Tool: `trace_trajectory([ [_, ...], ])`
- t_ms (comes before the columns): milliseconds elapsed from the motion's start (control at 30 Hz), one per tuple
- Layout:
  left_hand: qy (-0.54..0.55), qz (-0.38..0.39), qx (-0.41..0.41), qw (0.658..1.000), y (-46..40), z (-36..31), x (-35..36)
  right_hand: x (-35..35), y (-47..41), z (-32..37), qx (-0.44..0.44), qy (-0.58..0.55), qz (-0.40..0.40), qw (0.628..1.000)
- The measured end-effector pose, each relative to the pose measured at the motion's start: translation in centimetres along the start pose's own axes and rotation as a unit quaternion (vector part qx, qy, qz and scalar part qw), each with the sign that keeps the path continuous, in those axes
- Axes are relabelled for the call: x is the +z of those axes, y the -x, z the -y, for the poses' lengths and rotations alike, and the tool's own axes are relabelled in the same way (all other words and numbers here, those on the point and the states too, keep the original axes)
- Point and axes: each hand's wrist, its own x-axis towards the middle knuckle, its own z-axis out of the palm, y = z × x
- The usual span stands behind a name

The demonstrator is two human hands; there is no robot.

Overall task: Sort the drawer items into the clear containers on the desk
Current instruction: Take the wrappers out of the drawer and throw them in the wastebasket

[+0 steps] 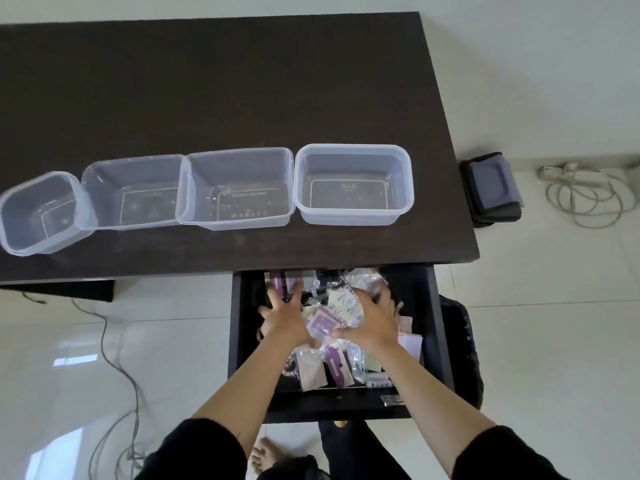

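Four clear containers (353,183) empty; both hands, left hand (282,315) splayed, right hand (372,318) apparently gathering packets (341,306), in full drawer (341,403)

Grey pouch (491,188), coiled white cable (585,195), grey floor wire (117,368)

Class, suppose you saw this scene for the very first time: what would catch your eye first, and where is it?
Most striking are the two hands, the left hand and the right hand, spread over a jumble of small packets in the open drawer under the desk's near edge. Next comes the row of four empty clear containers lined up on the dark desk.
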Motion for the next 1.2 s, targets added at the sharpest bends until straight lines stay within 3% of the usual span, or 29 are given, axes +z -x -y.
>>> trace_trajectory([
  [200,0.088,-0.052,0.015,0.995,0.8,1.1,0.8,-0.4,0.2,0.0,0.004,-0.035,0.007,0.999],
  [500,0.282,-0.143,0.030,0.948,2.3,2.9,1.8,-0.5,-0.4,-1.0,0.020,-0.093,-0.015,0.995],
  [667,0.320,-0.182,0.045,0.929,3.8,2.9,2.2,-0.7,0.0,-0.8,0.026,0.104,-0.073,0.992],
  [900,0.384,-0.210,0.034,0.898,5.5,3.5,3.5,-0.5,0.0,-1.0,0.006,-0.052,-0.040,0.998],
  [1067,0.422,-0.225,0.027,0.878,6.6,4.4,3.6,-0.6,0.4,-0.6,-0.021,-0.080,-0.051,0.995],
  [1200,0.440,-0.237,0.027,0.866,7.7,5.0,3.3,-1.2,0.9,-0.5,-0.023,-0.114,-0.105,0.988],
])
